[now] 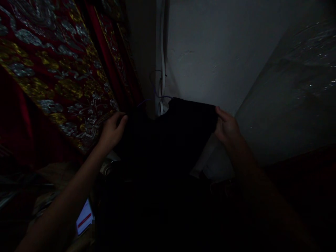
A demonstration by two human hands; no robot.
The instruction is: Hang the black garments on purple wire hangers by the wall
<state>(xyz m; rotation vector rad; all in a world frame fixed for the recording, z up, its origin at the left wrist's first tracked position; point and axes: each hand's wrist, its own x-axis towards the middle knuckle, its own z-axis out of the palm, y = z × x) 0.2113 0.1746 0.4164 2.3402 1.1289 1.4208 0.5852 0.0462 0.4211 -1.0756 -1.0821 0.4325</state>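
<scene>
At 10 o'clock hangs a red fabric (60, 70) worked with gold and silver thread, its lower edge sloping down toward the middle. At 8 o'clock, just beside the left forearm, a small lit screen (84, 217) glows white with a red bar; it lies tilted, and what it rests on is too dark to tell. The left grip (112, 131), a bare hand just left of centre, overlaps the lower edge of the red fabric and is clenched on the left upper corner of a black cloth (173, 140), fingers curled over its edge. The black cloth sits at the centre, stretched between the 2 grips, its top edge roughly level and its lower part dropping toward 6 o'clock into shadow, where its outline is lost. Above it, at 12 o'clock, white cables (161, 87) run down a pale wall (215, 52) and pass behind the top edge of the cloth. The right grip (227, 129), just right of centre at 3 o'clock, is clenched on the right upper corner of the cloth, thumb on top. Below that corner something white (207, 161) shows, too dim to name. At 2 o'clock a shiny plastic sheet (294, 98) slants across the wall.
</scene>
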